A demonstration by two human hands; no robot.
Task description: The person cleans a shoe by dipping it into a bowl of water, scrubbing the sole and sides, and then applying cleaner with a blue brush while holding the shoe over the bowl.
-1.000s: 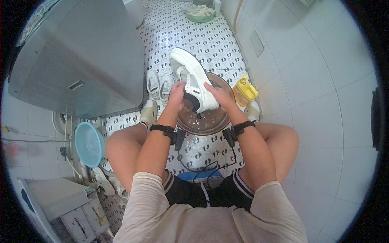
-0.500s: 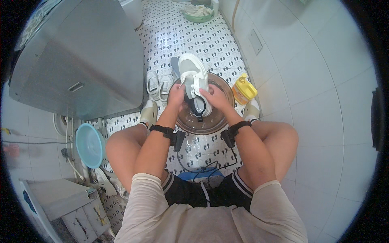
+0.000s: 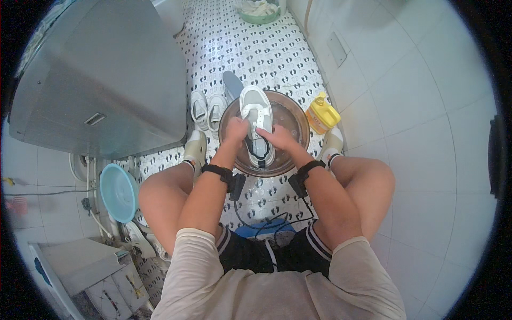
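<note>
Between my hands is a white and grey sneaker [image 3: 256, 101], its toe pointing away from me and its dark-lined opening toward me. My left hand [image 3: 236, 131] is closed on the sneaker's left side. On the other side my right hand [image 3: 278, 137] grips it, thumb over the upper near the tongue. The underside of the shoe and several of my fingers are hidden. Below it stands a round brown basin [image 3: 300, 118] with water in it. No laces can be made out on the sneaker.
A pair of white shoes [image 3: 215, 110] and grey insoles [image 3: 232, 84] lie left of the basin. To the right stands a yellow jug [image 3: 323, 115]. A blue basin [image 3: 118, 192] leans at left, below a large grey appliance [image 3: 106, 74]. Farther off sits a green basin [image 3: 258, 19] with cloth.
Both hands have lowered the sneaker toward me and over the basin. Its toe has dropped and it now looks flatter, with more of the insoles behind it showing.
</note>
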